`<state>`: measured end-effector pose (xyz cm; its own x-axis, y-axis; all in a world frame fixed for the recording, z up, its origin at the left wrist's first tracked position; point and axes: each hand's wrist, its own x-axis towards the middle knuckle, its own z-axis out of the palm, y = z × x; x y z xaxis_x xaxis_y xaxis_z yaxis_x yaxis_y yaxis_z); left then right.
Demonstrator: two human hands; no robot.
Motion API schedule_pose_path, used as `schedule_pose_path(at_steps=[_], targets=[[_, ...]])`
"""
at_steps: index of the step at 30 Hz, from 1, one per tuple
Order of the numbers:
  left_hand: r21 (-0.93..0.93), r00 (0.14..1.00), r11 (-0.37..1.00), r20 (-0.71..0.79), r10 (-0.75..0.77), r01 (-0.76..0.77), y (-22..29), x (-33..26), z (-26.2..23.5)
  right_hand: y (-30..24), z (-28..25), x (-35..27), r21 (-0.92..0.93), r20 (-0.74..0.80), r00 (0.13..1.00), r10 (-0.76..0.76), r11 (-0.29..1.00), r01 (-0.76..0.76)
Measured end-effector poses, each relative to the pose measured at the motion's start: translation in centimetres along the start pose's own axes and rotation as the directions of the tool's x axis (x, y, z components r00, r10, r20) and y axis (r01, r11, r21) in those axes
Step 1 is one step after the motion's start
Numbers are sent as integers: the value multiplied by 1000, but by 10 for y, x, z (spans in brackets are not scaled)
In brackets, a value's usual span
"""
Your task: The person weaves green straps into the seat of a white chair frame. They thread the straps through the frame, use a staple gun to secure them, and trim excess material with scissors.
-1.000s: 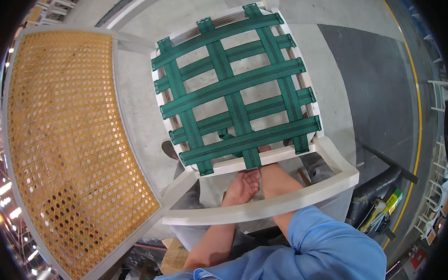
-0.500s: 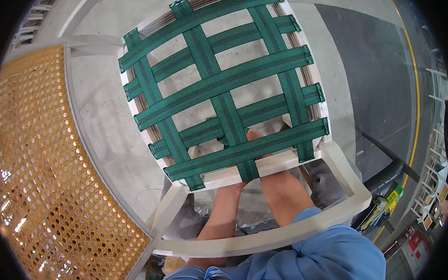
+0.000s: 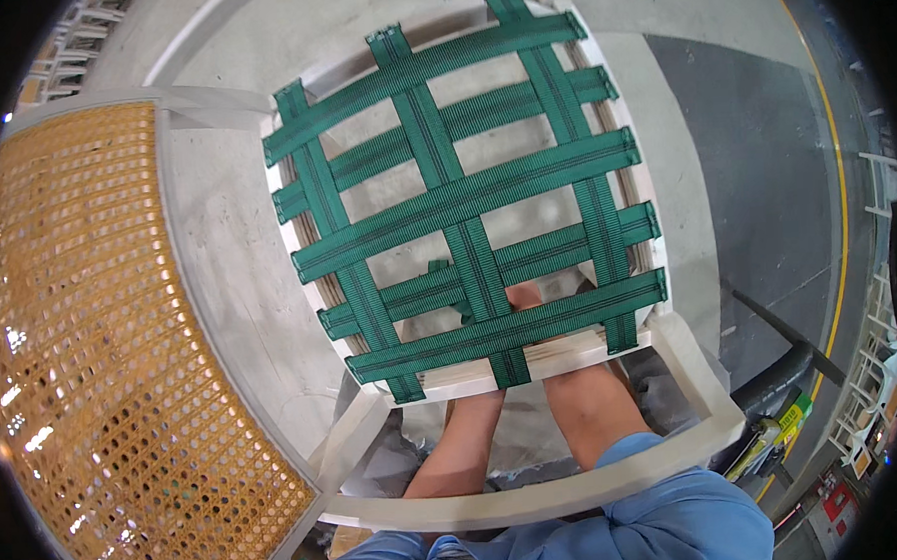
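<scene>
A pale chair frame (image 3: 660, 311) stands before me, its seat woven from green webbing straps (image 3: 465, 191). Both my forearms pass through the opening behind the front armrest bar (image 3: 538, 501) and reach beneath the seat's near rail (image 3: 448, 380). My left forearm (image 3: 461, 445) vanishes under that rail, and its hand is hidden. Through a gap in the webbing a bit of my right hand (image 3: 524, 297) shows; its fingers cannot be made out. Close by, a loose green strap end (image 3: 462, 307) hangs below the weave. Whether either hand grips it is hidden.
A woven cane panel (image 3: 90, 326) in the chair's frame fills the left side. At the lower right are a black padded bar (image 3: 773, 381) and a yellow-green package (image 3: 795, 420). Several white chair frames (image 3: 864, 392) stand along the right; a yellow line (image 3: 841, 213) crosses the floor.
The chair sits slightly lower and further right in the picture. Less of my hands shows through the webbing, and the loose strap end beneath has shifted a little.
</scene>
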<state>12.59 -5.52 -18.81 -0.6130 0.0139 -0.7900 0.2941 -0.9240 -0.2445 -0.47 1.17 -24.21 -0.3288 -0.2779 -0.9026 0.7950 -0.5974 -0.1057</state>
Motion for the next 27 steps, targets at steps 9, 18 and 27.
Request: schedule_pose_path(at_steps=[9, 18, 27], targets=[[88, 989, 995, 142, 39, -51, 2, 21, 24, -37, -49, -139, -602, -152, 982, 114, 777, -184], [301, 957, 939, 278, 83, -168, -16, 64, 52, -196, -97, -427, -830, 116, 819, -562, 397, 391], [256, 920, 939, 372, 123, -230, -38, 83, 56, -320, -359, -459, -965, -226, 434, -872, 139, -223]])
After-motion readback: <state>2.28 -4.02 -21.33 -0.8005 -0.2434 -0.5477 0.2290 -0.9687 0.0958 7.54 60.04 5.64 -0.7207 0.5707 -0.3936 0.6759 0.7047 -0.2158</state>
